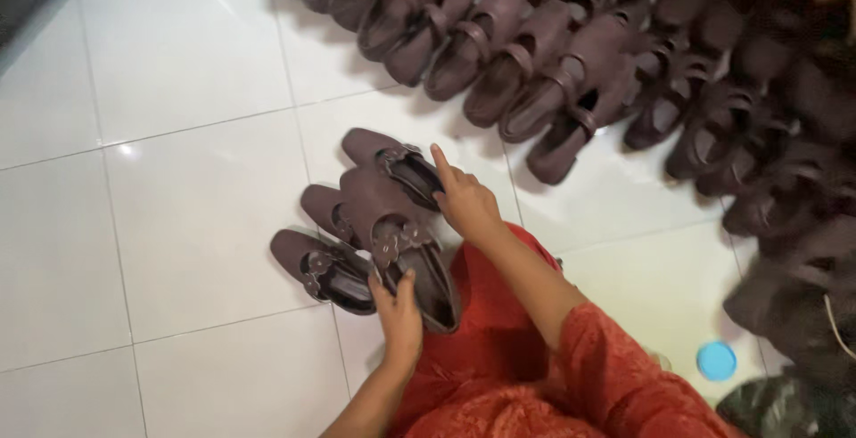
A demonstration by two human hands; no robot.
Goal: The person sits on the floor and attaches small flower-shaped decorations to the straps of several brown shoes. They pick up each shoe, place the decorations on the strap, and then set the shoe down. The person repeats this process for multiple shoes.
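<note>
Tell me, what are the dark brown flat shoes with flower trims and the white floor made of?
Dark brown flat shoes with flower trims: probably faux or real leather, smooth matte with a faint sheen; which one is unclear. White floor: glazed ceramic tile, judging by glossy light reflections and grout lines.

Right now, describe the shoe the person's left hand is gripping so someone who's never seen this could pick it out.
On the white tiled floor, below the long row of brown shoes, four loose shoes lie by the red-clad lap. The one in the left hand is the brown flower-trimmed shoe, the only one lifted and lying across the others.
</note>
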